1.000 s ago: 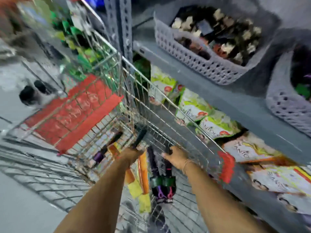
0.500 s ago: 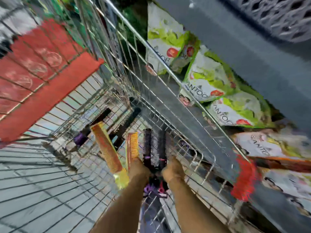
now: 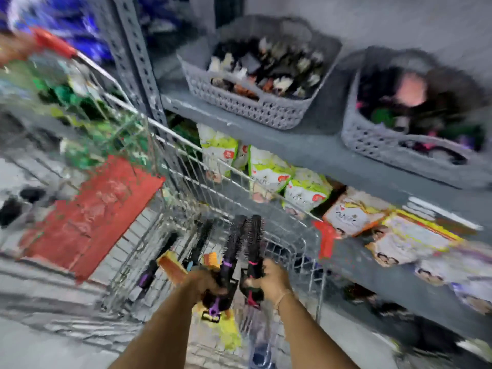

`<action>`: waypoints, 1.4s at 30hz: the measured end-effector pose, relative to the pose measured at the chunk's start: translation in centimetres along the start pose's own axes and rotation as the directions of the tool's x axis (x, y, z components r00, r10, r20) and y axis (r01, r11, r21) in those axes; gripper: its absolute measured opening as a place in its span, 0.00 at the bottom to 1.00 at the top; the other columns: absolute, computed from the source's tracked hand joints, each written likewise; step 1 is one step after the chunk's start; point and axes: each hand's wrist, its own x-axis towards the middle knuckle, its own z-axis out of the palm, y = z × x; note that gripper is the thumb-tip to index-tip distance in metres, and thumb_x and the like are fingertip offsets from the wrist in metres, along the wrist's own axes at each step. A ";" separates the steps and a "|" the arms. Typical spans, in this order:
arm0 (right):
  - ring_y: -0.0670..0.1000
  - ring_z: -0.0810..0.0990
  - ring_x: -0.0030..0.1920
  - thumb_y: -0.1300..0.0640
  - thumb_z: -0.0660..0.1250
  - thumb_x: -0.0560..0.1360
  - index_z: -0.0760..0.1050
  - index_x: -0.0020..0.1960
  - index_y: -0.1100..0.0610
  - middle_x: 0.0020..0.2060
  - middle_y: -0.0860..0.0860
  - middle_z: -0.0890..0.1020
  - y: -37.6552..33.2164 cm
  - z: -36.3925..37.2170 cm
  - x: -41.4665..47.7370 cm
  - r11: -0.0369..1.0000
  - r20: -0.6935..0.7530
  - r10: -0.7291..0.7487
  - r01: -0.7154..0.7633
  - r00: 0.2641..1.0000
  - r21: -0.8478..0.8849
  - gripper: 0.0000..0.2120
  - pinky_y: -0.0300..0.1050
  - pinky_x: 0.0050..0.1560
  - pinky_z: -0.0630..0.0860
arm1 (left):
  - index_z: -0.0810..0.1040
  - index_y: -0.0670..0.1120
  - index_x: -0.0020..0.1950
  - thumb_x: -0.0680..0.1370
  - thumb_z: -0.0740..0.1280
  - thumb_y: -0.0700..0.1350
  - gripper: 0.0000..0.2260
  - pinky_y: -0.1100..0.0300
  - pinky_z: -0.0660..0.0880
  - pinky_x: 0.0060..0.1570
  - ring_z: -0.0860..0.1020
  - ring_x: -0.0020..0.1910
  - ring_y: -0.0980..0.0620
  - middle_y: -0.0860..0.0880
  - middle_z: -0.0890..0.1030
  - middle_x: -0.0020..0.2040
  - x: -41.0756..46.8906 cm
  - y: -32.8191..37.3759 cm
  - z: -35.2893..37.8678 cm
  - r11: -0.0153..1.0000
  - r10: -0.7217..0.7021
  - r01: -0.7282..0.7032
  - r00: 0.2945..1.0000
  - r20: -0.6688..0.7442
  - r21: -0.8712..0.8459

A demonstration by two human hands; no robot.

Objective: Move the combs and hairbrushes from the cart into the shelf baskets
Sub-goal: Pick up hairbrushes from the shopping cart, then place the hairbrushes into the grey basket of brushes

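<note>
left hand point(image 3: 203, 279) gripping purple-banded round bristly brush point(image 3: 234, 243), right hand point(image 3: 271, 279) gripping pink-banded one point(image 3: 254, 241), over wire cart point(image 3: 295, 235)

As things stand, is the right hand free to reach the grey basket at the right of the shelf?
Probably yes. The right hand grips a pink-banded round brush above the cart, and the open top of the right grey basket shows nothing between them. Blur hides how full the basket is.

A shop: wire cart point(image 3: 239, 179) beside shelving point(image 3: 306, 153) stocked with packaged goods point(image 3: 269, 171)
</note>
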 end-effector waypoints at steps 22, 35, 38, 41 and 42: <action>0.54 0.78 0.43 0.76 0.70 0.66 0.76 0.47 0.65 0.36 0.53 0.80 -10.8 -33.7 -18.4 0.694 -0.734 -0.274 0.656 0.621 0.296 0.13 0.32 0.32 0.76 | 0.74 0.33 0.36 0.73 0.56 0.20 0.13 0.67 0.75 0.18 0.79 0.17 0.53 0.44 0.80 0.19 -16.5 31.4 14.8 0.740 0.651 -0.672 0.714 0.256 -0.007; 0.51 0.73 0.43 0.61 0.71 0.71 0.68 0.35 0.54 0.32 0.50 0.73 -13.2 -40.9 -11.3 0.902 -0.715 -0.205 0.413 0.669 0.127 0.12 0.46 0.46 0.71 | 0.71 0.38 0.68 0.79 0.59 0.53 0.24 0.64 0.73 0.45 0.73 0.68 0.46 0.41 0.74 0.69 -11.0 39.9 20.2 0.615 0.653 -0.386 0.738 -0.170 0.687; 0.49 0.72 0.45 0.62 0.65 0.75 0.69 0.41 0.56 0.46 0.55 0.78 -14.3 -40.7 -9.6 0.935 -0.667 -0.194 0.341 0.719 0.096 0.06 0.36 0.40 0.64 | 0.70 0.39 0.69 0.81 0.49 0.55 0.25 0.62 0.70 0.61 0.72 0.69 0.47 0.42 0.75 0.69 -9.7 40.7 21.4 0.604 0.670 -0.376 0.717 -0.193 0.703; 0.49 0.71 0.47 0.62 0.64 0.76 0.66 0.43 0.55 0.57 0.58 0.79 -14.8 -40.7 -7.5 0.949 -0.655 -0.183 0.307 0.733 0.078 0.07 0.36 0.45 0.67 | 0.70 0.41 0.69 0.81 0.46 0.57 0.27 0.61 0.67 0.66 0.72 0.69 0.48 0.43 0.74 0.69 -7.6 40.7 21.6 0.562 0.622 -0.248 0.756 -0.205 0.789; 0.49 0.71 0.47 0.62 0.63 0.76 0.66 0.44 0.56 0.58 0.58 0.78 -14.8 -40.7 -7.0 0.957 -0.651 -0.187 0.286 0.736 0.049 0.06 0.36 0.44 0.66 | 0.71 0.41 0.69 0.81 0.46 0.58 0.28 0.60 0.66 0.67 0.71 0.70 0.47 0.43 0.74 0.70 -6.6 40.5 21.3 0.533 0.631 -0.234 0.750 -0.197 0.813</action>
